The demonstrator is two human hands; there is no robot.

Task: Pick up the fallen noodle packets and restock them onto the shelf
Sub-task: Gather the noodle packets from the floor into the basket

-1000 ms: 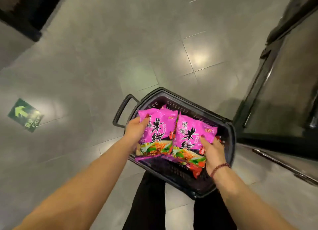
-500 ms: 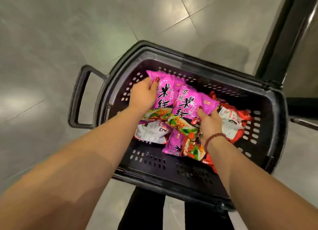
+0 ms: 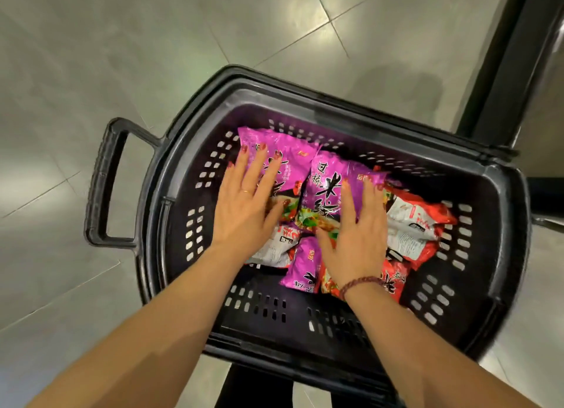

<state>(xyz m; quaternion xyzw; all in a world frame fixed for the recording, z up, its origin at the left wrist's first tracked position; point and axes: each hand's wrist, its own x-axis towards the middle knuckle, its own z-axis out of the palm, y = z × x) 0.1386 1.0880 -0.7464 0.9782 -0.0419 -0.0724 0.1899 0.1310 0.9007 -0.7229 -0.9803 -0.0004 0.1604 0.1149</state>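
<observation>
A black plastic basket [image 3: 305, 343] stands on the floor below me and holds several noodle packets. Two purple packets lie on top, side by side: the left purple packet [image 3: 290, 160] and the right purple packet [image 3: 328, 187]. My left hand [image 3: 247, 203] lies flat on the left one with fingers straight and spread. My right hand [image 3: 357, 236] lies flat across the right one, a bead bracelet on its wrist. Under them are a third purple packet [image 3: 302, 267] and red-and-white packets [image 3: 415, 227].
The basket's handle [image 3: 103, 181] sticks out to the left. Grey floor tiles [image 3: 122, 56] surround the basket. A dark upright frame [image 3: 509, 56] stands at the right, close to the basket's far corner. My dark trousers [image 3: 253, 389] show at the bottom.
Both hands lowered the two purple packets into the basket and let go; the fingers that pinched them now lie straight and flat on top. The camera has come closer to the basket.
</observation>
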